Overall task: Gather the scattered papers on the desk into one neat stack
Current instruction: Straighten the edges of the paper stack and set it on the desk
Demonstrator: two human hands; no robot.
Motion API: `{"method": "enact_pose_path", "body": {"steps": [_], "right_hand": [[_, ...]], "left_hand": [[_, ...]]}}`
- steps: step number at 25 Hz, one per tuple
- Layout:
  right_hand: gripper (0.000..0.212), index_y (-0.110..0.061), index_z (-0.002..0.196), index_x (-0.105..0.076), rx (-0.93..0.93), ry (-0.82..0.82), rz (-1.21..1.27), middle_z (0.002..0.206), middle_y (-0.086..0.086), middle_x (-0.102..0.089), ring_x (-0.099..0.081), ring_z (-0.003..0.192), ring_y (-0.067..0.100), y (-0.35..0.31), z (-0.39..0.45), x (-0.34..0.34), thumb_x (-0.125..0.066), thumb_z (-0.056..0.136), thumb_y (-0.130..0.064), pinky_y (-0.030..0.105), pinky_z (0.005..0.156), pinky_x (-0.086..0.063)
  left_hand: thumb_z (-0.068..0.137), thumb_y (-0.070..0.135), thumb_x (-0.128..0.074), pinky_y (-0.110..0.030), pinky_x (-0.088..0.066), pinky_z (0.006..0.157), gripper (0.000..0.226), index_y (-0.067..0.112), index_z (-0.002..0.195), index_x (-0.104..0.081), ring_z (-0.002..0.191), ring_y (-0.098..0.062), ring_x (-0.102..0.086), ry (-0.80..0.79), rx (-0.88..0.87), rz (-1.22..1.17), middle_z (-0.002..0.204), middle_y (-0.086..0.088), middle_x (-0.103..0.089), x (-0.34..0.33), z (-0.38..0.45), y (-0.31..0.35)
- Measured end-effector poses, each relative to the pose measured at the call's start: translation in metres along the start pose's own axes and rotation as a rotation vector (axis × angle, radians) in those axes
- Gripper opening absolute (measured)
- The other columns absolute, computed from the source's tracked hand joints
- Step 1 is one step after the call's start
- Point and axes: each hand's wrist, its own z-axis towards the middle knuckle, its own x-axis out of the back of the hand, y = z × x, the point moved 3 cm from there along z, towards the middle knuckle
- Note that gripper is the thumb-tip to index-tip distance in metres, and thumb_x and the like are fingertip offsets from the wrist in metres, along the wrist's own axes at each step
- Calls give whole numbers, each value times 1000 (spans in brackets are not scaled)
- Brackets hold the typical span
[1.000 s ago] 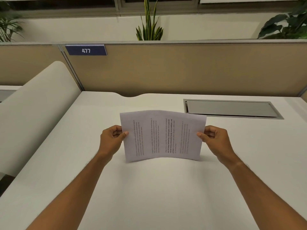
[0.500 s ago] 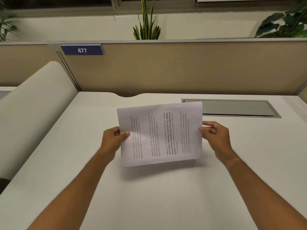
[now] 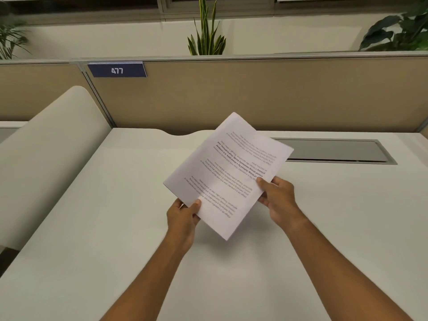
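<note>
Above the smooth desk (image 3: 115, 228), hands pinch flat papers (image 3: 228, 174).

1. You're in an office cubicle: tan partition panels (image 3: 254, 96) w/ blue tag (image 3: 117, 70) reading "477".
2. White desk (image 3: 115, 228) w/ grey cable hatch (image 3: 335, 150).
3. Potted plants (image 3: 206, 33) behind the partition.

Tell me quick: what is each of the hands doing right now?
Left hand: closed on the lower left edge of the paper stack, thumb on top.
Right hand: closed on the stack's right edge, holding it above the desk.
</note>
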Motion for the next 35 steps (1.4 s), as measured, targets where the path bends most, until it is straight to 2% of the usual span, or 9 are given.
{"method": "enact_pose_path", "body": {"steps": [3, 6, 8, 15, 21, 27, 29, 31, 35], "right_hand": [[19, -7, 108, -70, 114, -51, -125, 104, 6, -76, -75, 90, 20, -24, 5, 10, -62, 92, -2, 31, 68, -60], [24, -5, 113, -69, 171, -146, -261, 100, 3, -78, -75, 88, 18, -46, 6, 19, -64, 90, -3, 28, 67, -59], [24, -8, 111, -71, 229, -188, -348, 97, 0, -78, -75, 87, 18, -51, 5, 16, -66, 88, -3, 32, 72, -61], [22, -15, 109, -72, 515, -101, -451, 103, -2, -76, -73, 91, 11, -58, -7, 2, -68, 88, -7, 22, 79, -57], [26, -11, 115, -69, 372, -111, -532, 109, 4, -74, -71, 99, 21, -28, -1, 14, -68, 89, -10, 42, 90, -58], [35, -13, 121, -62, 347, -14, -432, 106, 6, -72, -69, 96, 20, -42, 1, 17, -71, 88, -18, 33, 86, -57], [48, -14, 129, -55, 192, 57, -376, 111, 5, -68, -65, 100, 23, -33, 4, 29, -73, 86, -28, 34, 87, -52], [51, -11, 126, -57, -15, -3, -250, 114, 7, -70, -66, 99, 26, -12, 4, 32, -73, 85, -35, 34, 81, -54], [24, -9, 114, -66, -53, -122, -42, 109, 9, -75, -72, 96, 25, 10, -5, 13, -66, 92, -16, 31, 70, -58]], "left_hand": [[77, -1, -71, -33, -60, 70, 32, 13, 104, -65, 87, -22, -72, -172, -48, 133, 97, -3, -76, 16, 3, 16], [76, 13, -70, -25, -55, 63, 20, 14, 96, -67, 75, -22, -64, -198, -72, 268, 77, 2, -72, 24, 22, 54], [79, 17, -74, -29, -58, 67, 17, 12, 95, -68, 78, -23, -68, -223, -146, 436, 81, -5, -72, 11, 32, 75], [83, 19, -73, -45, -60, 79, 9, 15, 78, -67, 85, -31, -72, -101, -515, 596, 86, -10, -76, -19, 35, 88], [84, 12, -72, -37, -60, 81, 14, 23, 92, -69, 91, -26, -72, -186, -507, 649, 95, 1, -75, -20, 29, 61], [85, 8, -71, -40, -60, 83, 20, 10, 104, -70, 92, -25, -73, -107, -284, 444, 103, -5, -75, -22, 46, 63], [87, 2, -66, -37, -58, 81, 17, 6, 104, -66, 94, -25, -71, -40, -189, 276, 104, -7, -74, -16, 45, 57], [88, -2, -63, -33, -56, 77, 13, 5, 100, -64, 96, -24, -68, 28, -116, 78, 102, -6, -72, -15, 40, 48], [90, -4, -60, -32, -56, 75, 18, 11, 98, -66, 92, -21, -67, 60, -40, -119, 102, -5, -71, -22, 30, 30]]}}
